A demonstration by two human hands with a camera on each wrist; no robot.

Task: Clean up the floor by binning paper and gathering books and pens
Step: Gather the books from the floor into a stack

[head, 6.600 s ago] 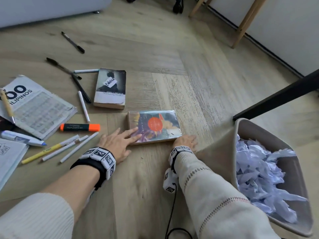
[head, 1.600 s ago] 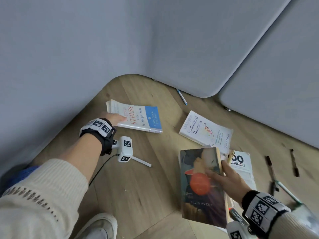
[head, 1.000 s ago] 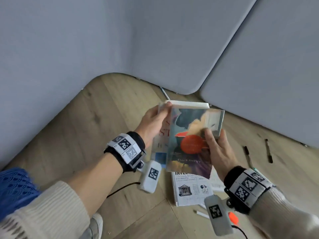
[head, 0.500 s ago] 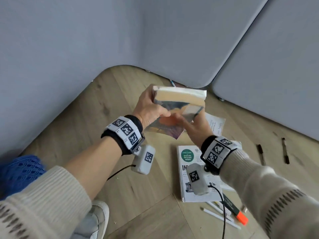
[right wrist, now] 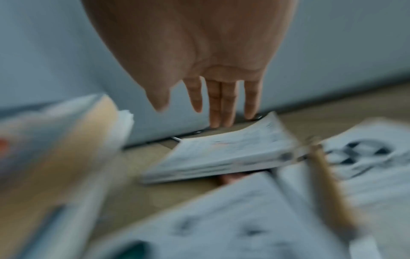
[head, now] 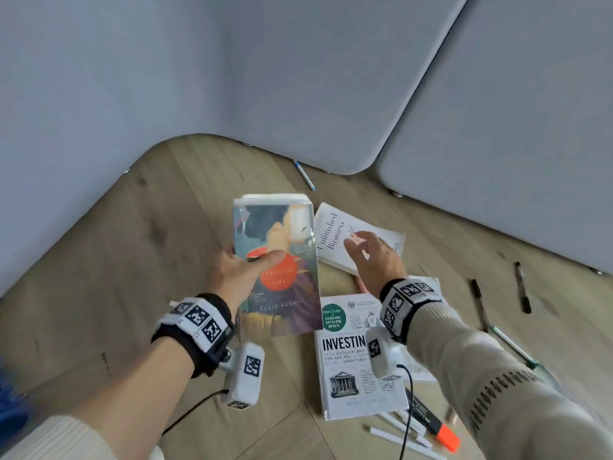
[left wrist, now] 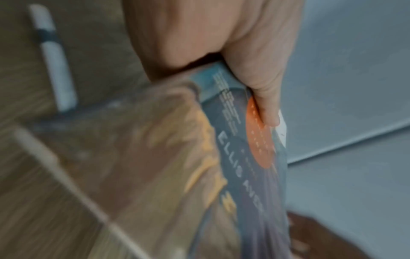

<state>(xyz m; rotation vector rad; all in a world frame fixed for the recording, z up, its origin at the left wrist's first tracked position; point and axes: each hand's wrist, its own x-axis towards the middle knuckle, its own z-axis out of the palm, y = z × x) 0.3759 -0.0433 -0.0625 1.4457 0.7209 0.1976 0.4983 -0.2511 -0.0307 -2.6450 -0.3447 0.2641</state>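
Note:
My left hand (head: 243, 272) grips a stack of two books (head: 278, 234) above the floor, thumb on the top cover with its orange disc. The left wrist view shows that thumb pressing the cover (left wrist: 246, 157). My right hand (head: 373, 260) is open, fingers straight, hovering just over the white book "Unfinished Business" (head: 335, 237); in the right wrist view the fingertips (right wrist: 218, 121) hang above that book (right wrist: 221, 154). A white "Investing" book (head: 356, 380) lies flat below it. An orange highlighter (head: 436, 428) and white pens (head: 398, 434) lie at the lower right.
Grey upholstered furniture (head: 298, 78) walls in the floor at the back and left. A blue-and-white pen (head: 305, 175) lies at its base. Two black pens (head: 477, 303) (head: 522, 288) and a green-tipped pen (head: 512, 343) lie to the right. Bare wood floor (head: 149, 260) spreads left.
My right hand has let go of the stack and moved right, over the white book. My left hand alone now holds the stack, lowered with the cover facing up.

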